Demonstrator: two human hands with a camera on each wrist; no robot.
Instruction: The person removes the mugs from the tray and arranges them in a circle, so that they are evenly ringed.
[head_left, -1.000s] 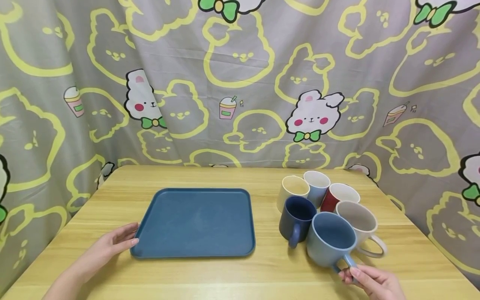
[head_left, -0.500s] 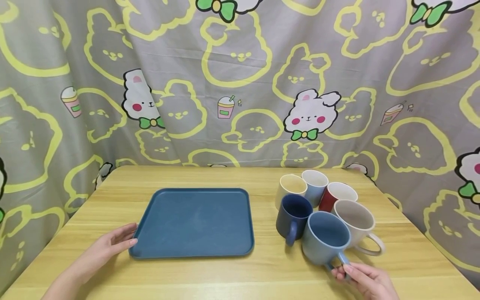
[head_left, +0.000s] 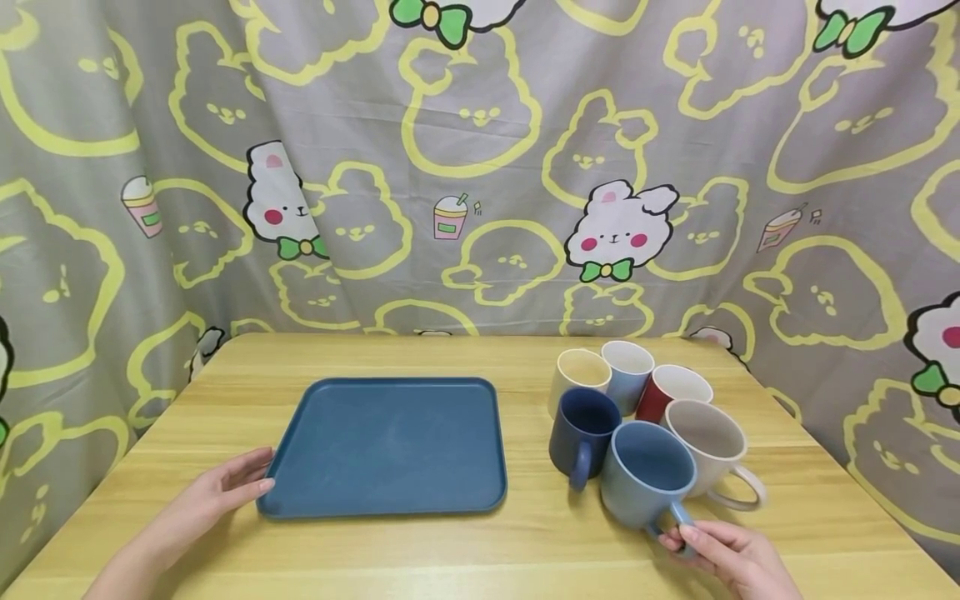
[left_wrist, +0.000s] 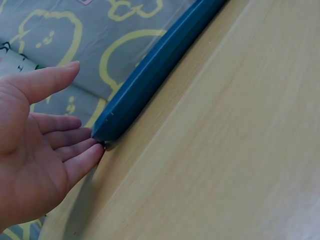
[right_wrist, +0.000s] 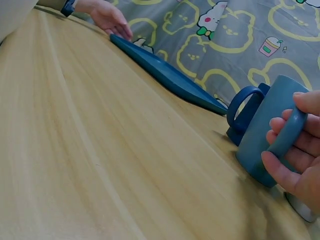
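My right hand [head_left: 731,554] grips the handle of a light blue mug [head_left: 647,487] at the near side of the mug group; the right wrist view shows the fingers curled round that handle. Just left of it stands a dark navy mug [head_left: 573,442], its handle facing me. Behind its right side is a beige-white mug [head_left: 720,475]. At the left front corner of a blue tray [head_left: 386,450], my left hand [head_left: 206,504] has its fingers extended to the rim. In the left wrist view those fingers [left_wrist: 80,135] look nearly straight against the tray's corner.
Farther back stand a cream mug [head_left: 573,387], a light blue mug with a white inside [head_left: 626,383] and a red mug with a white inside [head_left: 656,400]. The wooden table [head_left: 420,558] ends at a patterned grey curtain [head_left: 360,292].
My right hand and the light blue mug have shifted slightly left, and the mug sits close beside the navy one. The head view has turned slightly. My left hand stays by the tray corner.
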